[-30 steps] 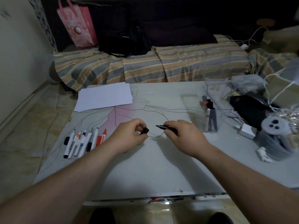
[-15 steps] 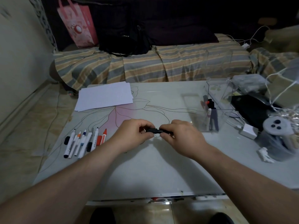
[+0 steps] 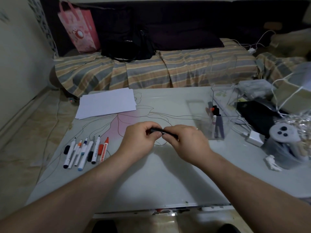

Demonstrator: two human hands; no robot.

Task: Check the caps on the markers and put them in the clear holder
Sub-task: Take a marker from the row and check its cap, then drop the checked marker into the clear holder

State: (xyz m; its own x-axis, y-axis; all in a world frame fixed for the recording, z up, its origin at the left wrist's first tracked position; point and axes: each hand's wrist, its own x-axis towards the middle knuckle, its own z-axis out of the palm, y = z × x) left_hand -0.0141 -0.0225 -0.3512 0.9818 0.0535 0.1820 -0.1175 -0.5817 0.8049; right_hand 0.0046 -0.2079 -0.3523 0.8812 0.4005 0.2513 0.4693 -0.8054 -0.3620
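Both hands meet over the middle of the table around one black marker. My left hand pinches its capped end and my right hand grips the barrel; most of the marker is hidden by fingers. Several loose markers lie in a row at the table's left, some uncapped with caps beside them, including a red one. The clear holder stands to the right of my hands and holds a few markers upright.
A stack of white paper lies at the back left of the table. A white game controller, a charger and cables crowd the right side. A striped sofa with a pink bag stands behind.
The hands were apart, the left with a black cap and the right with the uncapped marker. They came together and the cap now sits on the marker's tip.
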